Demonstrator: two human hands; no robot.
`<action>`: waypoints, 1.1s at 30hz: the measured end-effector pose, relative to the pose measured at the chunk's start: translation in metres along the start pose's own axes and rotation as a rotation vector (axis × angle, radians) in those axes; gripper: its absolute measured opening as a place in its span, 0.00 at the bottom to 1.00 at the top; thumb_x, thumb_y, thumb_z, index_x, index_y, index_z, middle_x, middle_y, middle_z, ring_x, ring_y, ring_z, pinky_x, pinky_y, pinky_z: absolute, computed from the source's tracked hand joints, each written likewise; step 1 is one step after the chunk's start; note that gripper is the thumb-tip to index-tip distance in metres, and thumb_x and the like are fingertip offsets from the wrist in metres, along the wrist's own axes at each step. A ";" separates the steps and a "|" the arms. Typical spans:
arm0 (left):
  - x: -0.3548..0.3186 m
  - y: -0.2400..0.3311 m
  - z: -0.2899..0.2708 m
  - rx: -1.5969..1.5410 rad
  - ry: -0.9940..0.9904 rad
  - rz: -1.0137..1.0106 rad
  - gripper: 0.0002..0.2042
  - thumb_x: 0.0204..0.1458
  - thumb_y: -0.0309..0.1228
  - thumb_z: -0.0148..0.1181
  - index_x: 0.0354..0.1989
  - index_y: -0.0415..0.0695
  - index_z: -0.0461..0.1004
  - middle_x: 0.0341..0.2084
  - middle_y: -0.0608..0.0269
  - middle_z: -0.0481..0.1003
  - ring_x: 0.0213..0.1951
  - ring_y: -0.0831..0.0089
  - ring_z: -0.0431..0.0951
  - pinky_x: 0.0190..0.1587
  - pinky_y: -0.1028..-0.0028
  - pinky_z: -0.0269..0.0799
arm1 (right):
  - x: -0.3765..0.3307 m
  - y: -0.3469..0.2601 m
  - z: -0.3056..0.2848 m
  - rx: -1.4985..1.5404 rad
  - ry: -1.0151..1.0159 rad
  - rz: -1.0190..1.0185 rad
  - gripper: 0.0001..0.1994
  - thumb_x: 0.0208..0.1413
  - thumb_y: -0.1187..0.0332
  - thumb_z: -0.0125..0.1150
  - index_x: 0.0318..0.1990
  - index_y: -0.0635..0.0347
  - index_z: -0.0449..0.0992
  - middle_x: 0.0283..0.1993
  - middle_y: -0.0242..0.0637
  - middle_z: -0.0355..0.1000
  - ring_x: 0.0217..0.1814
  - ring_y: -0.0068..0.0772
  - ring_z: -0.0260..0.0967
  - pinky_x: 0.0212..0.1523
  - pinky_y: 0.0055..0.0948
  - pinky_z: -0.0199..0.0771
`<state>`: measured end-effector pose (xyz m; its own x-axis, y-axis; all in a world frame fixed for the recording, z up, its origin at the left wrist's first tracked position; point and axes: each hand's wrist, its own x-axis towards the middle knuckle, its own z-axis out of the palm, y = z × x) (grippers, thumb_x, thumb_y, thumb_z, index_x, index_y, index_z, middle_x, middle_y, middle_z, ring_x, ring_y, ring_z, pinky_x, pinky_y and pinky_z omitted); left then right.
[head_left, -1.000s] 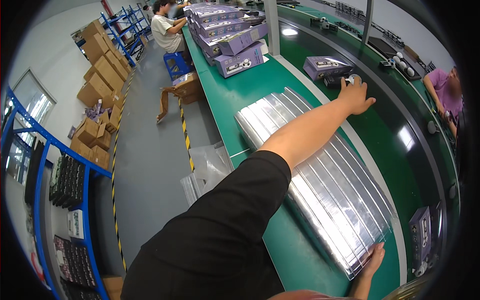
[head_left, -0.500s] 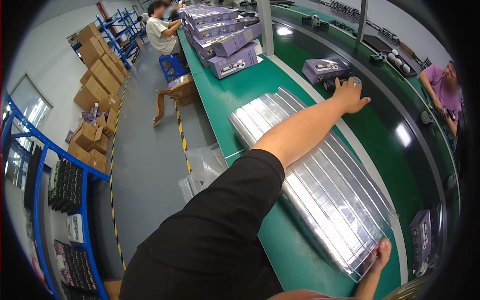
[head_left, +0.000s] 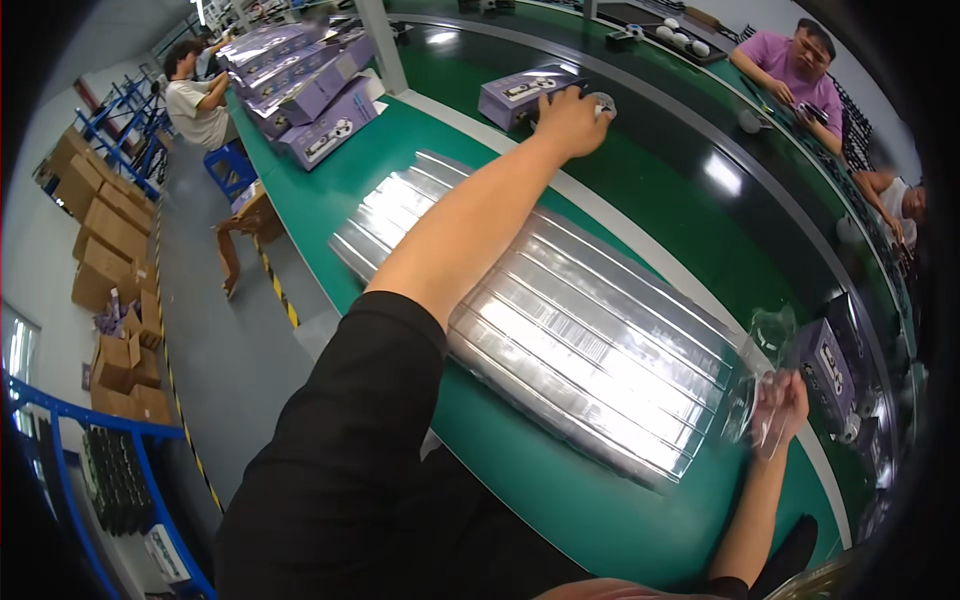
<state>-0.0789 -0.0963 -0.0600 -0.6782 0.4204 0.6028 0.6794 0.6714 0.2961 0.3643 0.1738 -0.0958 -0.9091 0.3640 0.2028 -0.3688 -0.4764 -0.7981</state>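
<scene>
Left hand (head_left: pixel 572 118) stretched far, fingers curled over small round white part (head_left: pixel 601 103) beside purple box (head_left: pixel 520 95); grip unclear. Right hand (head_left: pixel 779 408) pinches clear plastic bag (head_left: pixel 757 385). Overreach could fumble the part onto the dark conveyor belt (head_left: pixel 700 190).

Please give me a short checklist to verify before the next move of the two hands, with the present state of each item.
1. Left hand has reached the small round white object beside the purple box: ok, the fingers lie on it.
2. Left hand has closed on that object: cannot tell, the hand hides most of it.
3. Right hand holds the clear plastic bag: ok, the bag is pinched in the fingers.
4. Bag is opened: cannot tell, the plastic is crumpled and glossy.
5. Long silver foil pack lies flat on the green table, under the left arm: ok.
</scene>
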 end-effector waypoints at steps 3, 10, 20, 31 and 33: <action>0.005 0.002 0.004 0.068 0.072 -0.026 0.19 0.53 0.45 0.53 0.47 0.46 0.77 0.49 0.46 0.71 0.54 0.47 0.69 0.58 0.45 0.56 | -0.002 -0.042 0.038 -0.345 0.231 0.261 0.15 0.58 0.67 0.52 0.50 0.64 0.72 0.24 0.29 0.61 0.27 0.25 0.59 0.30 0.24 0.62; 0.014 -0.026 -0.023 0.177 0.205 -0.060 0.15 0.47 0.34 0.54 0.42 0.47 0.79 0.47 0.49 0.72 0.54 0.51 0.69 0.57 0.46 0.58 | 0.053 -0.038 0.103 -1.966 -0.452 -0.057 0.32 0.42 0.82 0.52 0.60 0.54 0.68 0.48 0.44 0.66 0.48 0.46 0.66 0.48 0.34 0.69; 0.016 -0.027 -0.024 0.272 -0.217 -0.593 0.31 0.49 0.44 0.59 0.61 0.44 0.63 0.61 0.45 0.60 0.63 0.46 0.57 0.61 0.51 0.56 | 0.275 -0.036 0.115 -2.445 -0.724 -0.064 0.25 0.38 0.62 0.71 0.47 0.58 0.74 0.46 0.47 0.70 0.50 0.49 0.68 0.51 0.43 0.70; 0.020 -0.025 -0.040 -0.073 0.034 -0.825 0.36 0.44 0.41 0.64 0.61 0.37 0.60 0.57 0.45 0.62 0.59 0.48 0.63 0.59 0.61 0.64 | 0.375 0.164 0.251 -2.635 -0.922 -0.151 0.19 0.44 0.66 0.66 0.48 0.55 0.77 0.50 0.45 0.75 0.54 0.45 0.72 0.53 0.43 0.72; 0.021 -0.022 -0.034 -0.109 0.121 -0.847 0.36 0.43 0.41 0.65 0.60 0.37 0.60 0.56 0.46 0.62 0.58 0.49 0.64 0.57 0.63 0.67 | 0.375 0.182 0.238 -2.575 -0.865 -0.034 0.22 0.46 0.68 0.64 0.52 0.56 0.73 0.50 0.46 0.74 0.53 0.44 0.72 0.53 0.49 0.71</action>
<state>-0.0986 -0.1236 -0.0286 -0.9382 -0.2676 0.2196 -0.0146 0.6645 0.7472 -0.0896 0.0334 -0.0302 -0.9733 -0.1022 -0.2056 -0.1902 0.8605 0.4726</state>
